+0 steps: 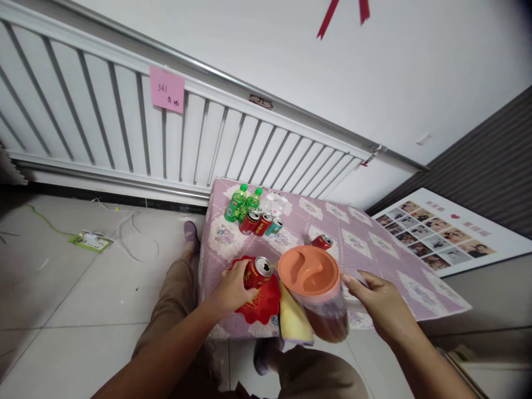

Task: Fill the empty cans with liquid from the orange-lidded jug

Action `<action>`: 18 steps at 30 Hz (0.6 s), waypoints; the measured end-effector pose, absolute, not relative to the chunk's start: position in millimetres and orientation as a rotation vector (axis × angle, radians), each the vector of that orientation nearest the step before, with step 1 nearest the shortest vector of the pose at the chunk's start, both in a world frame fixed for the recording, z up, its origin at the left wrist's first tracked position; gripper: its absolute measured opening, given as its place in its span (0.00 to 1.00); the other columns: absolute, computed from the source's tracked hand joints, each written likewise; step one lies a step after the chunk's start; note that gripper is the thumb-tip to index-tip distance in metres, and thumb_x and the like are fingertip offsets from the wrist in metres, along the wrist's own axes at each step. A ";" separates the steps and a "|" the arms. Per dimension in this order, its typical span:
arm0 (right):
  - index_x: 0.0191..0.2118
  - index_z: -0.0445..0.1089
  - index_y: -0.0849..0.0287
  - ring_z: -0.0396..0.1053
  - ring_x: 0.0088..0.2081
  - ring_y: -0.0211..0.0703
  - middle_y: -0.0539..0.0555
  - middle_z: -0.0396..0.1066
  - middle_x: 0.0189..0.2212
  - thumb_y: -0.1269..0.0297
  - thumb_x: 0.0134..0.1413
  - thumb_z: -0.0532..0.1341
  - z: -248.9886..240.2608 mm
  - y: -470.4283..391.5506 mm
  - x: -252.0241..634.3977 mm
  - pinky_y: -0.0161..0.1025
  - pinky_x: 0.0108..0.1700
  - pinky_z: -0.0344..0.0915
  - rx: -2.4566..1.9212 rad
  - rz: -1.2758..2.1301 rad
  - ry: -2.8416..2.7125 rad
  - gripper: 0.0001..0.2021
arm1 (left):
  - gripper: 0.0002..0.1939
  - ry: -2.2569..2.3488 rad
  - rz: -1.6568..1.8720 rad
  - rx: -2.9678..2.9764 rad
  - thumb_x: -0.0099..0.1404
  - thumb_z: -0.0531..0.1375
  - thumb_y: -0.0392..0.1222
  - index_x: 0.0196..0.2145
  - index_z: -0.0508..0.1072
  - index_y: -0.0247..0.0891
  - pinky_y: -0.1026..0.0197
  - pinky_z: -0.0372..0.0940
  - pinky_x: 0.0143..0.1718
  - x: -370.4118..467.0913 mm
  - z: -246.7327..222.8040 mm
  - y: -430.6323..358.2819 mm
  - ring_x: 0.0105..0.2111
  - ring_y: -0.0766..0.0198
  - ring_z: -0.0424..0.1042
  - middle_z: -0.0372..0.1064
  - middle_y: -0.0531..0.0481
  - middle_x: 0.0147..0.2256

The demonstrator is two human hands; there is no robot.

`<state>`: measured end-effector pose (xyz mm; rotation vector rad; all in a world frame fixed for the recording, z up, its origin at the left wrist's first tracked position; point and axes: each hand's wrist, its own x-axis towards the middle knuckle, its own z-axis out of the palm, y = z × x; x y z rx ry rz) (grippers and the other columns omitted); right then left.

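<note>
My left hand is wrapped round an opened red drink can, held over a red scalloped tray. In my right hand is the handle of a clear pitcher with an orange lid. Brown liquid shows inside the pitcher, which tilts to the left with its spout close to the can's top. Whether liquid is flowing between them is hard to make out. A folded yellow cloth lies beside the tray, partly behind the pitcher. Beyond the pitcher another red can rests on the table.
Green-capped bottles and several cans stand grouped at the back left of the table, near clear plastic bottles. A radiator runs behind. A photo board leans at right. Cables and a power strip lie on the floor.
</note>
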<state>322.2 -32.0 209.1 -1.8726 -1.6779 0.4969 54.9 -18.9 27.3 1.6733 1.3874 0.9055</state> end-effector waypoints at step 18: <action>0.19 0.68 0.58 0.58 0.24 0.40 0.49 0.61 0.18 0.42 0.40 0.63 217.6 -33.4 313.6 0.36 0.26 0.57 -1.900 0.435 -1.645 0.21 | 0.35 1.414 0.920 1.693 0.54 0.64 0.36 0.59 0.60 0.38 0.45 0.53 0.62 55.8 25.9 -19.4 0.61 0.46 0.62 0.64 0.39 0.59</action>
